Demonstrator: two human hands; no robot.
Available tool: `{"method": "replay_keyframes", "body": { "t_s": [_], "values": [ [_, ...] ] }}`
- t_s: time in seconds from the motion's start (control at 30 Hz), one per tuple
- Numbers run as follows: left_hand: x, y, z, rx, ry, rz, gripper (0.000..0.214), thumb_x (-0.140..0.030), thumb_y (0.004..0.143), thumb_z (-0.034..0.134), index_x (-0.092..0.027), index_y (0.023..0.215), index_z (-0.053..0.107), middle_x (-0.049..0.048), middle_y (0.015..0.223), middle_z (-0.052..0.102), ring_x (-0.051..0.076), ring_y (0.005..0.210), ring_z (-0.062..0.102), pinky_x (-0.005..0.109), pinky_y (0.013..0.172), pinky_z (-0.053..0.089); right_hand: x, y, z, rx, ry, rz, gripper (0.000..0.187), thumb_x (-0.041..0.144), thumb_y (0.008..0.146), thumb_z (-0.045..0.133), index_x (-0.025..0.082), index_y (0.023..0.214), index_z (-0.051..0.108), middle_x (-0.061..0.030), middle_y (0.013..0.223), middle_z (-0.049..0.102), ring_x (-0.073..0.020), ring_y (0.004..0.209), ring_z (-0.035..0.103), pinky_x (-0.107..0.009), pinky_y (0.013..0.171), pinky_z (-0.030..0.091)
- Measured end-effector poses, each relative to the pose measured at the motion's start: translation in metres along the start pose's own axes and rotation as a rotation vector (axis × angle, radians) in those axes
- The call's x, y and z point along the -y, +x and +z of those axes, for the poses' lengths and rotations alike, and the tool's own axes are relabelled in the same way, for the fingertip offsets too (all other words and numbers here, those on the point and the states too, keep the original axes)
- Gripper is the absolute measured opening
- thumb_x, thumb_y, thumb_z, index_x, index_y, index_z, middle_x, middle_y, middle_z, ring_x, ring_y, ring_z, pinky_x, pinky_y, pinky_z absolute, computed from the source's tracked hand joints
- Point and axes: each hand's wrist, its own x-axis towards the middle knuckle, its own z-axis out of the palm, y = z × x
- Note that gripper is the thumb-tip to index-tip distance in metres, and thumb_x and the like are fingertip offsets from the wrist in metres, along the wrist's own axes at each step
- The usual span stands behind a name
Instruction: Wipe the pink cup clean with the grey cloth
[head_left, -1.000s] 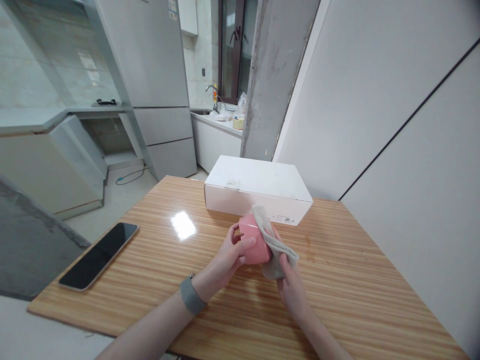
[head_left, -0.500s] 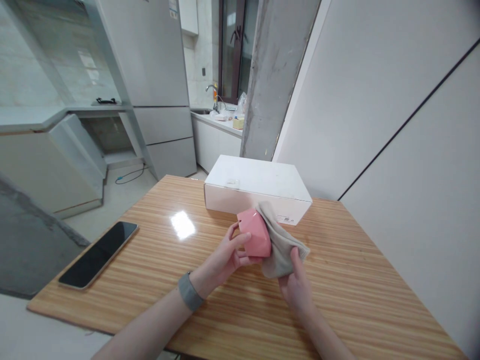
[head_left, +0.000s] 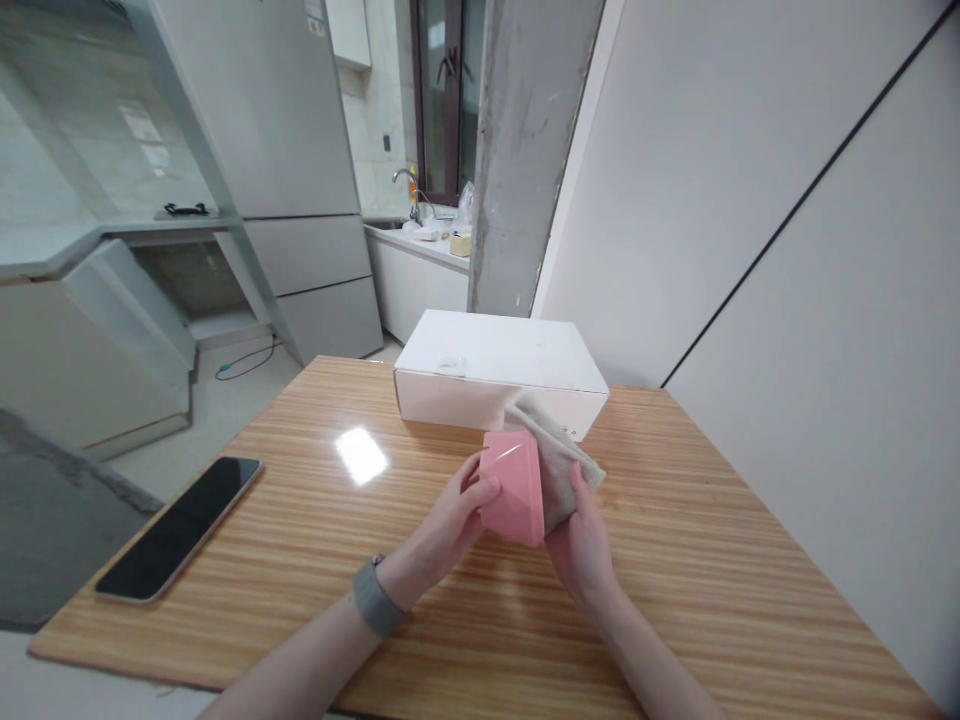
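Observation:
A glossy pink faceted container (head_left: 513, 490), whose exact kind I cannot make out, is held above the table by my left hand (head_left: 457, 512). The thumb lies on its near side, and the other fingers are partly hidden behind it. My right hand (head_left: 583, 545) grips a grey-beige cloth (head_left: 559, 466), thumb on top. The cloth presses against the right side of the container and covers that side from view. Its upper corner sticks up in front of a white box (head_left: 499, 355).
The wood-grain table (head_left: 712, 560) carries the white box at its far side and a dark-screened phone (head_left: 180, 528) at the left. A white wall panel (head_left: 810, 330) rises along the right. Beyond stand a fridge (head_left: 300, 250) and a sink counter (head_left: 416, 275).
The pink container has turned in my left hand and now hangs slightly lower. My right hand has shifted the cloth a little left along its side. The view has swung slightly to the right.

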Motion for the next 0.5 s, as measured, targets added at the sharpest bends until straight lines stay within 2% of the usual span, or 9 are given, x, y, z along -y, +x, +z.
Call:
{"method": "replay_keyframes", "body": {
  "t_s": [0.07, 0.2, 0.37, 0.5],
  "values": [
    [0.002, 0.000, 0.001, -0.054, 0.059, 0.042, 0.071, -0.039, 0.063, 0.085, -0.020, 0.125, 0.056, 0.0113, 0.119, 0.064, 0.028, 0.112, 0.059, 0.034, 0.089, 0.046, -0.003, -0.002, 0.000, 0.021, -0.015, 0.004, 0.047, 0.061, 0.080, 0.062, 0.024, 0.105, 0.074, -0.0044, 0.119, 0.073, -0.0289, 0.131, 0.053, -0.045, 0.113, 0.040],
    [0.006, 0.003, -0.005, -0.142, 0.164, 0.093, 0.071, -0.034, 0.062, 0.086, -0.022, 0.123, 0.052, 0.0101, 0.114, 0.064, 0.025, 0.104, 0.060, 0.034, 0.083, 0.049, -0.008, -0.003, -0.002, 0.005, -0.042, 0.024, 0.054, 0.065, 0.075, 0.065, 0.026, 0.111, 0.072, -0.0026, 0.122, 0.072, -0.0281, 0.133, 0.051, -0.045, 0.113, 0.040],
    [0.007, 0.009, -0.010, -0.237, 0.255, 0.151, 0.074, -0.036, 0.064, 0.084, -0.021, 0.126, 0.048, 0.0112, 0.115, 0.063, 0.025, 0.105, 0.060, 0.034, 0.085, 0.049, -0.011, -0.006, -0.002, -0.029, -0.023, 0.067, 0.059, 0.065, 0.068, 0.073, 0.025, 0.111, 0.072, -0.0022, 0.123, 0.071, -0.0272, 0.135, 0.048, -0.042, 0.117, 0.034],
    [0.004, 0.012, -0.010, -0.317, 0.415, 0.201, 0.082, -0.035, 0.056, 0.088, -0.020, 0.126, 0.048, 0.0112, 0.115, 0.062, 0.025, 0.103, 0.060, 0.037, 0.090, 0.048, -0.008, -0.007, 0.000, -0.035, 0.034, 0.105, 0.055, 0.060, 0.067, 0.077, 0.023, 0.108, 0.073, -0.0031, 0.121, 0.072, -0.0254, 0.136, 0.048, -0.039, 0.117, 0.034]
  ]
}}
